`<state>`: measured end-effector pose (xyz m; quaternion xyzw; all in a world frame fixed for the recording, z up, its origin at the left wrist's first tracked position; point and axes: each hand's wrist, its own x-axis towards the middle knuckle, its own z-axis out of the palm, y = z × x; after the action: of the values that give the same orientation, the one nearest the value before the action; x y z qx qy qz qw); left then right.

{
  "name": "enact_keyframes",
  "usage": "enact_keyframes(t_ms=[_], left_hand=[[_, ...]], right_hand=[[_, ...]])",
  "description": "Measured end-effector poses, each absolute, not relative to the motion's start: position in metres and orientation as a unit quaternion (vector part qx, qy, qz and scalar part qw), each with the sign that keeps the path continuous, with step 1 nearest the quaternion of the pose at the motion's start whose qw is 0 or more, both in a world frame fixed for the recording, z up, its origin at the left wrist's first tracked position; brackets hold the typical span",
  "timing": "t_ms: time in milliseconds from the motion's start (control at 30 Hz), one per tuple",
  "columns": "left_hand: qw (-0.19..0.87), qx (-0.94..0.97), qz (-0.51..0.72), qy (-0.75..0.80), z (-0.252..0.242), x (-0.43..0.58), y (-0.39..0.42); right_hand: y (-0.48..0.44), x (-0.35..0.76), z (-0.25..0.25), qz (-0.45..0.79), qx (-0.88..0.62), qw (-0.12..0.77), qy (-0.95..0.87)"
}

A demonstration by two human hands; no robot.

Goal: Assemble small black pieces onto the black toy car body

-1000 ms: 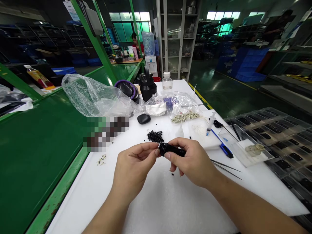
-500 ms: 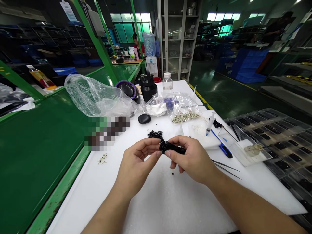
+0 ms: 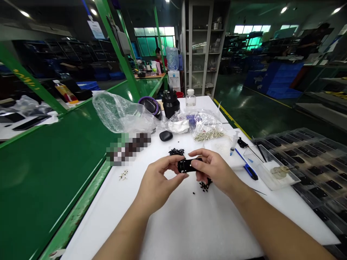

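A small black oblong part [image 3: 187,165], its exact kind unclear, is held level between both hands above the white work surface [image 3: 173,224]. My left hand [image 3: 159,180] pinches its left end between thumb and fingers. Around its right end my right hand [image 3: 214,168] is closed, with the thumb lying on the upper face. Behind the hands lies a pile of tiny black pieces [image 3: 176,152]. More small black pieces [image 3: 206,185] show below the right hand, which partly covers them.
A syringe [image 3: 234,143], a blue-handled knife [image 3: 251,172] and a clear tray [image 3: 286,177] lie to the right. Behind are a clear bag of small metallic pieces [image 3: 208,135], a black case [image 3: 166,135] and a black bottle [image 3: 170,104]. Small pale pins [image 3: 123,174] lie left.
The black part has turned in my hands, so a broader face shows and it lies more level. The view has shifted, and the small black pieces under my right hand now show.
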<state>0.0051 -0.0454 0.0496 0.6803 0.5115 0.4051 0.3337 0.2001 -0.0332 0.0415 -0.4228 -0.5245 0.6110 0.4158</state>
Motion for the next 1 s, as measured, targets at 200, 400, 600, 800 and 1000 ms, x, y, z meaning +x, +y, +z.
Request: enact_keyframes(t_ms=[200, 400, 600, 800, 1000], left_hand=[[0.133, 0.616, 0.353, 0.691, 0.085, -0.073, -0.063], [0.022, 0.439, 0.173, 0.881, 0.073, -0.277, -0.130], [-0.007, 0.279, 0.207, 0.938, 0.045, -0.370, -0.252], [0.000, 0.277, 0.221, 0.935, 0.026, -0.368, -0.298], [-0.011, 0.319, 0.223, 0.921, 0.023, -0.367, -0.298]], right_hand=[[-0.038, 0.200, 0.050, 0.498, -0.524, 0.417, -0.551], [-0.050, 0.188, 0.049, 0.396, -0.545, 0.356, -0.648], [-0.056, 0.187, 0.036, 0.329, -0.544, 0.308, -0.708], [-0.036, 0.200, 0.001, 0.330, -0.547, 0.221, -0.737], [-0.031, 0.206, -0.009, 0.326, -0.567, 0.198, -0.730]])
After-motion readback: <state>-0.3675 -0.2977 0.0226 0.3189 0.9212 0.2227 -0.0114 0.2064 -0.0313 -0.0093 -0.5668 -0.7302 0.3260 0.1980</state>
